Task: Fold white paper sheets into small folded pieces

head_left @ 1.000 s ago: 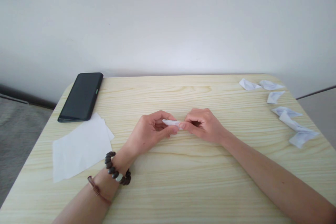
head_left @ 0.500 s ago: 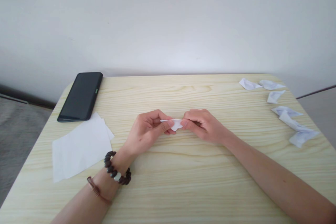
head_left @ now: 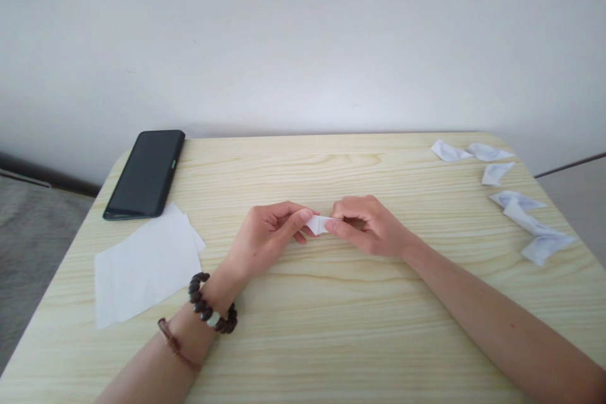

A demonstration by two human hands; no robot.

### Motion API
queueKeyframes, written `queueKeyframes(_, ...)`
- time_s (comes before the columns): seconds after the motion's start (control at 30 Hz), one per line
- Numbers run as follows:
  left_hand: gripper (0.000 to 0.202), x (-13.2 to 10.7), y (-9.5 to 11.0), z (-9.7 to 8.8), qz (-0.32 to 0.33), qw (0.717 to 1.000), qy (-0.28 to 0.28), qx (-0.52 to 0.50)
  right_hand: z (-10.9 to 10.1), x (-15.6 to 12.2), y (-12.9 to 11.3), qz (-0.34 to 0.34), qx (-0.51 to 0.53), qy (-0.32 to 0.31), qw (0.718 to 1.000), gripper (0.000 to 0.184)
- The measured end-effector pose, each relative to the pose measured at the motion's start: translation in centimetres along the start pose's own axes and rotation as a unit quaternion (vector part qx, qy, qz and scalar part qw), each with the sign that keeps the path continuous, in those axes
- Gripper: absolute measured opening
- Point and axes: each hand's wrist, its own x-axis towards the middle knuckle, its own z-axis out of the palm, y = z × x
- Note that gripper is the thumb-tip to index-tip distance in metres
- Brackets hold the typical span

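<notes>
White folded paper piece (head_left: 318,224), small and creased, pinched by left hand (head_left: 269,237) and right hand (head_left: 367,224).

left wrist: dark bead bracelet (head_left: 211,310) | brown cord (head_left: 176,345) | forearms bare

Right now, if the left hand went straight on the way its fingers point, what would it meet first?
The left hand pinches the small folded paper; going straight on, to the right, it would probably meet the right hand, which holds the paper's other end.
</notes>
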Motion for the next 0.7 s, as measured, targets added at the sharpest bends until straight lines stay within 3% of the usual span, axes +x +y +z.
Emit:
queueKeyframes(0.17, 0.024, -0.03, 0.22, 0.10, 0.003, 1.000, 0.016, 0.000, -0.03, 0.10, 0.13, -0.021, -0.009, -0.003, 1.000, 0.037)
queueKeyframes(0.43, 0.033, 0.28, -0.51, 0.43, -0.014, 0.998, 0.016, -0.066, 0.15, -0.02, 0.23, 0.021, -0.012, 0.053, 0.998, 0.031)
queueKeyframes(0.6, 0.024, 0.17, -0.34, 0.33, -0.018, 0.999, 0.014, -0.023, 0.54, -0.11, 0.41, -0.048, -0.063, 0.031, 0.996, 0.024)
queueKeyframes(0.7, 0.025, 0.25, -0.35, 0.37, -0.021, 0.999, 0.017, -0.029, 0.93, -0.14, 0.49, -0.089, -0.131, 0.071, 0.985, 0.023)
